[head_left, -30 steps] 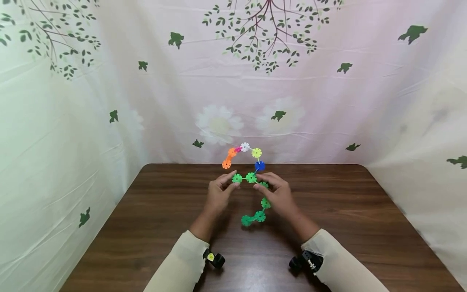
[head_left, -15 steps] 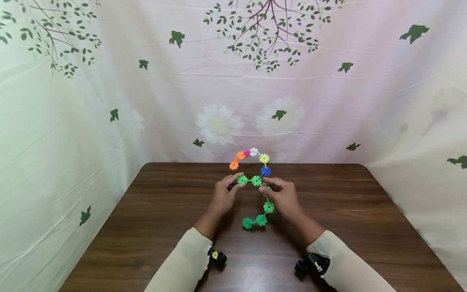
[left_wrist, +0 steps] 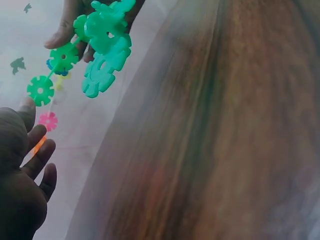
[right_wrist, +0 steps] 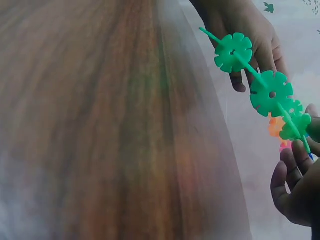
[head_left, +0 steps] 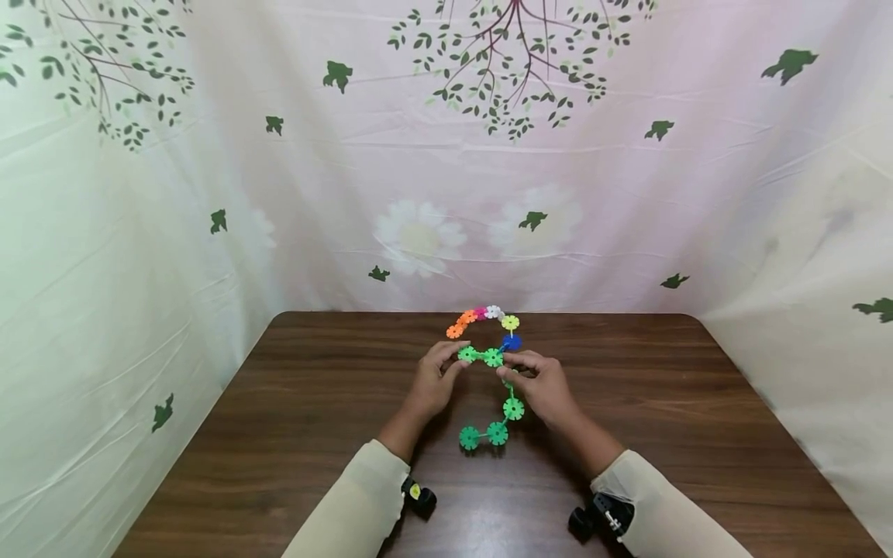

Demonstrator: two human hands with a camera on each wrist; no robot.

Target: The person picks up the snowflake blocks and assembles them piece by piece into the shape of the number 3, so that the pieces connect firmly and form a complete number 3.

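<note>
A chain of interlocking flower-shaped plastic discs (head_left: 513, 409) is held up over the table between both hands. Its far part arches through blue, yellow, white, pink and orange discs (head_left: 455, 331); green discs form the rest, curving down toward the person. My left hand (head_left: 429, 385) pinches the green disc (head_left: 467, 354) at the end of a short side branch. Thumb and fingers of my right hand (head_left: 547, 385) grip the chain near the blue disc (head_left: 512, 342), partly covering a green one. The right wrist view shows the lower green discs (right_wrist: 271, 93) hanging free of the fingers.
A dark wood-grain table (head_left: 293, 434) lies beneath the hands. Printed fabric curtains (head_left: 446, 178) stand along its back and both sides. A small black camera (head_left: 422, 500) is strapped at the left wrist, and another camera (head_left: 582, 525) at the right.
Both hands and the disc chain have moved lower in the view and slightly right. The coloured arch looks flatter and now sits lower, nearer the table's back edge in the view. Both grips persist.
</note>
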